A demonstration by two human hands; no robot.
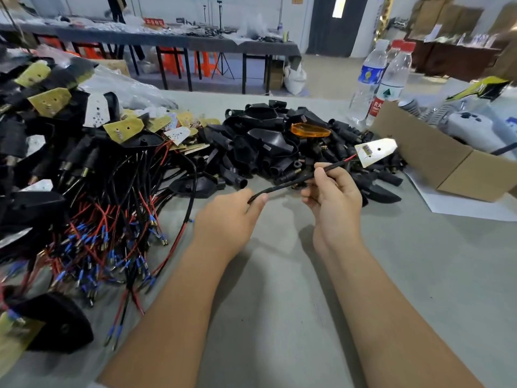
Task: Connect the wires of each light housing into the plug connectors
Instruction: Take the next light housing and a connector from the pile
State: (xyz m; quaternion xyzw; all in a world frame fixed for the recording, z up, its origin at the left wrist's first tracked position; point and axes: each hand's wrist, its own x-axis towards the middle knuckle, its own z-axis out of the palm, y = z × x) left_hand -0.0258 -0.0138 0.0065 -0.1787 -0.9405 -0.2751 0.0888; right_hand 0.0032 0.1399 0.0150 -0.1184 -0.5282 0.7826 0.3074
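Grey table (pixel 279 275), big heap of wired housings (pixel 84 191) on the left, red and black leads with blue terminals spilling toward the near edge. Pile of black plug connectors (pixel 265 147) at centre back, one orange lens (pixel 310 129) on top. Open cardboard box (pixel 436 163) at right holds white and striped items, unclear what. Two water bottles (pixel 380 79) behind the box. Right hand (pixel 333 197) pinches a black sleeved wire (pixel 293 183) mid-length; left hand (pixel 232 217) pinches its lower end. LED board (pixel 376 152) hangs off the wire's far end, above the connector pile, just beyond the right hand
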